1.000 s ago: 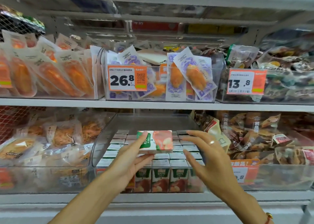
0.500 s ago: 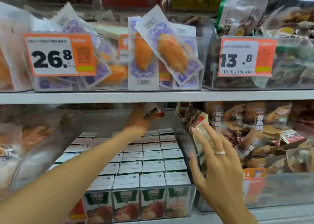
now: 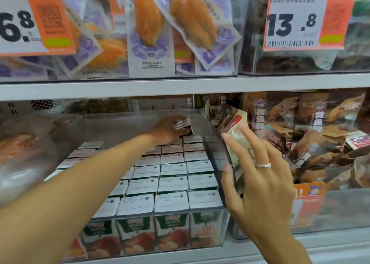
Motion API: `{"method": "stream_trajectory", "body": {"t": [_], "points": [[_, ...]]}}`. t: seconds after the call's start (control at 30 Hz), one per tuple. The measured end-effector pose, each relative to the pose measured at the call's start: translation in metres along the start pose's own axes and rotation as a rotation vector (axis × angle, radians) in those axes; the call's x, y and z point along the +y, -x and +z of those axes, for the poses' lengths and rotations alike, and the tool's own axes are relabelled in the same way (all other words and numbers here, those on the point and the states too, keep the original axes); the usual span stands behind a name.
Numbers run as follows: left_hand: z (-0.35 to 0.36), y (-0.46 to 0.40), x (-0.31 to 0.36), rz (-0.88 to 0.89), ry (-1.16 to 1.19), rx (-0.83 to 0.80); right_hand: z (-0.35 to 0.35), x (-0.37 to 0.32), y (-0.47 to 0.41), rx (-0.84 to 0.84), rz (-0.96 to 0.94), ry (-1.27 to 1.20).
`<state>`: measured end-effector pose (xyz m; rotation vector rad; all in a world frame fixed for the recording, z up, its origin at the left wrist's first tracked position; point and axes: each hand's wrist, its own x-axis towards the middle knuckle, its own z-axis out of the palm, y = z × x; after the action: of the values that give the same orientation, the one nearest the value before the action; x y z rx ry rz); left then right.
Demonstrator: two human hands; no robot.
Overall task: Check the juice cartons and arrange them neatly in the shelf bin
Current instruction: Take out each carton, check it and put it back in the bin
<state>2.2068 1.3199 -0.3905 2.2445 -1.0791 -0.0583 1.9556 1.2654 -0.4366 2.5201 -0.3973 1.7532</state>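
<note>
Deep in bin (image 3: 215,127), carton (image 3: 183,124) gripped by left hand (image 3: 167,130)

The carton (image 3: 182,124) held at the back of the bin is largely covered by the left hand (image 3: 166,130); its print is blurred and cannot be read. The left price tag (image 3: 30,19) is cut off by the frame edge. Several juice cartons (image 3: 172,183) are hidden under the forearm. The pouches at left (image 3: 22,143) are smeared, perhaps by the bin wall.
</note>
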Motion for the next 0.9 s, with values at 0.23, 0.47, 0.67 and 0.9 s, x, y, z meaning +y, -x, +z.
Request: {"method": "stream_trajectory", "body": {"t": [0.23,0.47,0.67,0.9], "points": [[0.001,-0.012,0.009,0.101,-0.019,-0.057,0.000,0.000,0.000,-0.009,0.019,0.012],[0.015,-0.011,0.004,0.053,-0.114,-0.141,0.001,0.000,0.000,-0.007,0.023,0.010],[0.011,-0.007,0.011,0.030,-0.245,-0.184,0.001,0.001,0.001,0.000,0.015,0.018],[0.014,0.001,0.013,0.036,-0.293,-0.151,0.002,0.002,0.001,-0.004,0.019,0.019]]}}
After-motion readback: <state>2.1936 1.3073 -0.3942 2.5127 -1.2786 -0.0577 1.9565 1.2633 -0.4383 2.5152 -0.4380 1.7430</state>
